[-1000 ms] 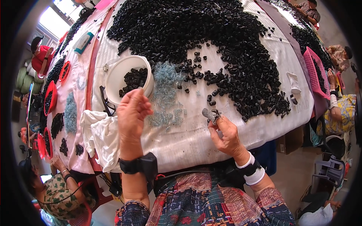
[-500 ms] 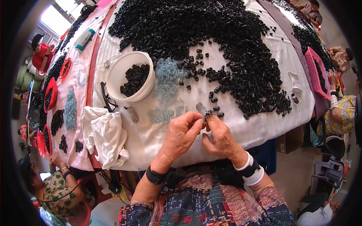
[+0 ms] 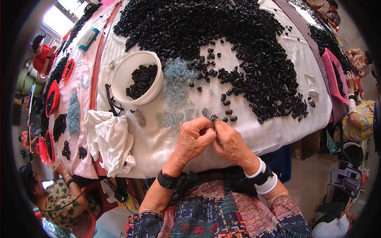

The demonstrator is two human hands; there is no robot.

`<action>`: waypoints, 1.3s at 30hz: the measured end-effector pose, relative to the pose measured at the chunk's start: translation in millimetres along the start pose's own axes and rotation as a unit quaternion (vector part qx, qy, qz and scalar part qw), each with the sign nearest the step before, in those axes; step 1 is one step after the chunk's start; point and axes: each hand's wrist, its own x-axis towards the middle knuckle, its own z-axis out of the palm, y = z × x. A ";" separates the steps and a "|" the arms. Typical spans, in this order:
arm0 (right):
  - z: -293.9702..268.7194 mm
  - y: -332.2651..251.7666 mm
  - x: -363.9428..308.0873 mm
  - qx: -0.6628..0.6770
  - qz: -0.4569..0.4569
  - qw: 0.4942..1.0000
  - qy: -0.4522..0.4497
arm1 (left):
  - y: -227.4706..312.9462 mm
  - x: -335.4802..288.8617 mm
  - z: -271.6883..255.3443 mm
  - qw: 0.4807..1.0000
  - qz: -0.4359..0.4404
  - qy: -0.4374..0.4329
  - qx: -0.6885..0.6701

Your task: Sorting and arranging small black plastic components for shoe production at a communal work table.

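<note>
Right fingers [image 3: 221, 127] pinch a grey piece [image 3: 206, 114]; left fingers [image 3: 199, 124] clenched alongside, contents hidden. Piece appears light, probably slippery; best held at near end.

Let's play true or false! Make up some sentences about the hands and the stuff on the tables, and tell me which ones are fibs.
1. The left hand and right hand are far apart. False: they are close together, by a small grey-and-black piece.
2. The white bowl has black pieces in it. True.
3. The pale blue pile is right of the bowl. True.
4. The white cloth is inside the bowl. False: it lies on the table.
</note>
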 end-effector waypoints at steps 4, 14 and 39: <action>2.4 1.3 2.6 0.008 0.019 1.000 -0.011 | -1.6 -3.5 0.2 0.999 -0.003 0.010 -0.048; -4.6 -1.7 0.0 0.204 0.055 0.977 -0.033 | -9.0 9.6 -4.2 0.899 -0.100 -0.026 -0.426; -4.2 3.2 7.9 0.090 -0.053 0.994 -0.027 | 0.0 2.0 1.6 0.900 -0.129 -0.061 -0.412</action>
